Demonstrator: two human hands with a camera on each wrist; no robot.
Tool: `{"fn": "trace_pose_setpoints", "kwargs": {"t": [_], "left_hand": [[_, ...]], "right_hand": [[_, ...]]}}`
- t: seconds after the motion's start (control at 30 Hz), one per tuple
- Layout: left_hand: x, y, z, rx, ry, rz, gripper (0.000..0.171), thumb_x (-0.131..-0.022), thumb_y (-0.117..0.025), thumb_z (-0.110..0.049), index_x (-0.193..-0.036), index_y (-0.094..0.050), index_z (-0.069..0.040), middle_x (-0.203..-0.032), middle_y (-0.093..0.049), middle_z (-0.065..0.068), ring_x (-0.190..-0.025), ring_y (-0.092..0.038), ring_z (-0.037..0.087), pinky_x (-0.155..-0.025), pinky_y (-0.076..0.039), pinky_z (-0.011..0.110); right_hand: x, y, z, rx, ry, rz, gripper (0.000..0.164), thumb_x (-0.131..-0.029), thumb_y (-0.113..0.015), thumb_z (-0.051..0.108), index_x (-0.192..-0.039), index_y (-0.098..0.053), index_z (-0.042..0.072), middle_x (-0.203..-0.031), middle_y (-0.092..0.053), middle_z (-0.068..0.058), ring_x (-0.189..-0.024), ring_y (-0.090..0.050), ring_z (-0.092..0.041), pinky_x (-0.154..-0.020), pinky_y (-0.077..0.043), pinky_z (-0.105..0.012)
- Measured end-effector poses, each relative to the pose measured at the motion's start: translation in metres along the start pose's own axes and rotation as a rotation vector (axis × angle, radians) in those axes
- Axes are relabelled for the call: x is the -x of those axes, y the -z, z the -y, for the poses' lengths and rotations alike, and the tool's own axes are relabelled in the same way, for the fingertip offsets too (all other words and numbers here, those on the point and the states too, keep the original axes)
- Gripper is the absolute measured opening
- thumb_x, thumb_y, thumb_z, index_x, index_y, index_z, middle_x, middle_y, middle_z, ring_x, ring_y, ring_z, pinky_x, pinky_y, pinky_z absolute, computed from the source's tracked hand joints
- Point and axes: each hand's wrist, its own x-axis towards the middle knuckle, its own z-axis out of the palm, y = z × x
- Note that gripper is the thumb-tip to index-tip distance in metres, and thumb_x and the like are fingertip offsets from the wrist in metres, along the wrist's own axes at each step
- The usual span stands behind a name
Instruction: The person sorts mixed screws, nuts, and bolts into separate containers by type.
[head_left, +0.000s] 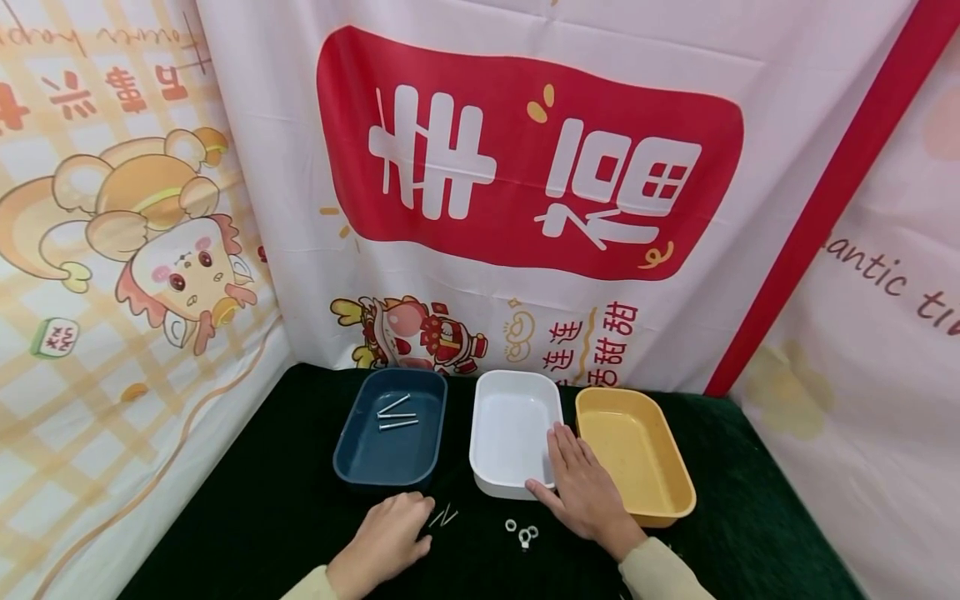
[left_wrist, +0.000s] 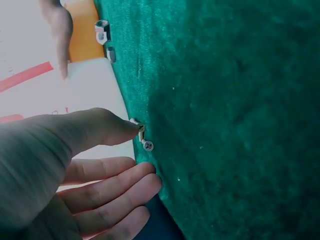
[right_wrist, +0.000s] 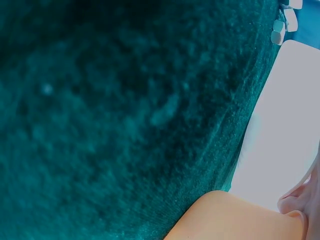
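Two slim metal screws [head_left: 439, 516] lay at the lower centre of the head view, slanting lower left to upper right. Light, stiff and probably slick, they likely suited a mid-shank pinch. Beside them the left hand [head_left: 388, 533], thumb apart from loosely bent fingers, held nothing; the right hand [head_left: 585, 490] (also empty, fingers straight) lay at the white tray's [head_left: 517, 417] right edge.

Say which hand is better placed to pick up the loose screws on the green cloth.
Left, probably: the left hand is close beside those screws, thumb and fingers apart, while the right hand is farther off, at the white tray.
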Motion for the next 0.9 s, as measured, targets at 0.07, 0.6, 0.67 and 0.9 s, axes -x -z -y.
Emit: {"fn": "trace_pose_setpoints", "kwargs": {"t": [0.07, 0.6, 0.67, 0.9], "left_hand": [[-0.002, -0.002, -0.001, -0.008, -0.005, -0.007, 0.017, -0.083, -0.086, -0.019, -0.089, -0.07, -0.014, -0.076, -0.06, -0.004, -0.063, -0.057, 0.008, -0.052, -0.047, 0.029], [-0.013, -0.008, -0.004, 0.008, 0.023, -0.02, 0.011, -0.083, -0.08, -0.007, -0.088, -0.071, -0.011, -0.076, -0.058, 0.001, -0.063, -0.056, 0.011, -0.051, -0.047, 0.029], [-0.013, -0.009, -0.004, 0.014, 0.031, -0.025, 0.011, -0.083, -0.078, -0.005, -0.086, -0.07, -0.011, -0.075, -0.058, 0.001, -0.062, -0.055, 0.011, -0.05, -0.046, 0.028], [-0.014, -0.011, -0.007, 0.044, 0.068, -0.04, 0.017, -0.083, -0.07, 0.001, -0.076, -0.065, -0.014, -0.071, -0.054, 0.0, -0.056, -0.048, 0.01, -0.047, -0.041, 0.028]], "right_hand": [[0.0, 0.0, 0.0, -0.002, -0.001, 0.002, 0.099, -0.101, -0.032, 0.078, -0.168, -0.024, 0.005, -0.178, -0.018, -0.012, -0.166, -0.018, -0.029, -0.134, -0.02, -0.052], [0.0, 0.0, 0.001, -0.01, -0.01, 0.011, 0.099, -0.101, -0.034, 0.078, -0.168, -0.024, 0.006, -0.178, -0.018, -0.012, -0.166, -0.017, -0.029, -0.134, -0.02, -0.053], [0.0, 0.0, 0.001, -0.012, -0.006, 0.012, 0.099, -0.101, -0.033, 0.078, -0.168, -0.024, 0.006, -0.178, -0.018, -0.012, -0.166, -0.017, -0.029, -0.134, -0.02, -0.053], [0.001, 0.0, 0.001, -0.016, -0.009, 0.009, 0.1, -0.101, -0.032, 0.079, -0.168, -0.024, 0.006, -0.178, -0.018, -0.012, -0.166, -0.018, -0.029, -0.134, -0.019, -0.053]]}}
